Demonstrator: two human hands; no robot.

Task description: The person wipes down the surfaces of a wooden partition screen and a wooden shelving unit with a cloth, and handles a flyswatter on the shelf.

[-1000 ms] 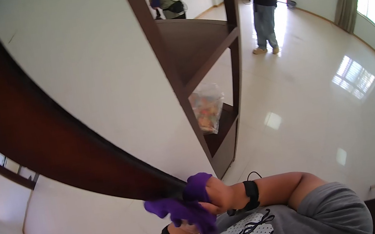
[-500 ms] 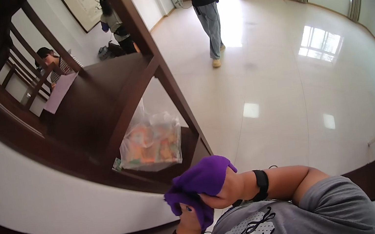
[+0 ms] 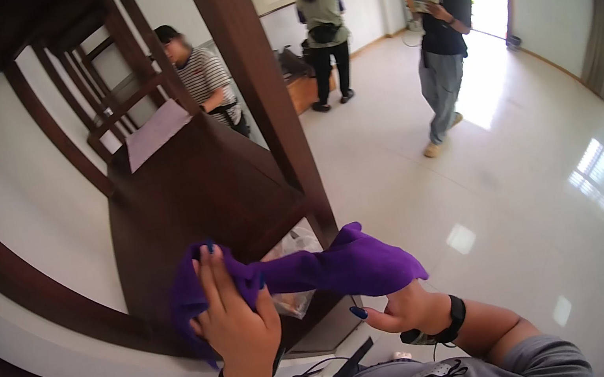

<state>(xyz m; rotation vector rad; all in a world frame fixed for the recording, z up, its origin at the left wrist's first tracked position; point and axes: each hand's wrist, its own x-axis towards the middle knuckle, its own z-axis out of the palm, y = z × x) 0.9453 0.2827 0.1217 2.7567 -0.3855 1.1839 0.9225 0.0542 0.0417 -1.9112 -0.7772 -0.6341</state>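
A purple cloth (image 3: 323, 267) stretches between my two hands in front of a dark wooden shelf (image 3: 192, 199). My left hand (image 3: 237, 323) is on the cloth's left end, fingers lying over it, near the front edge of the shelf board. The other end drapes over my right hand (image 3: 406, 311), hiding most of its fingers; its thumb sticks out to the left. Behind the cloth a clear plastic bag (image 3: 297, 301) with orange contents is partly covered on the lower shelf.
A pink sheet (image 3: 157, 133) lies at the far end of the shelf board. Beyond the shelf upright (image 3: 251, 77) a person in a striped shirt (image 3: 207, 76) is beside the shelf. Another person stands at the back wall, and a third person (image 3: 440, 13) holds a book on the tiled floor.
My hands have moved apart; the bunched cloth is now stretched between them. My left hand has risen to the shelf board. The view has turned left, and the person with the book appears farther right.
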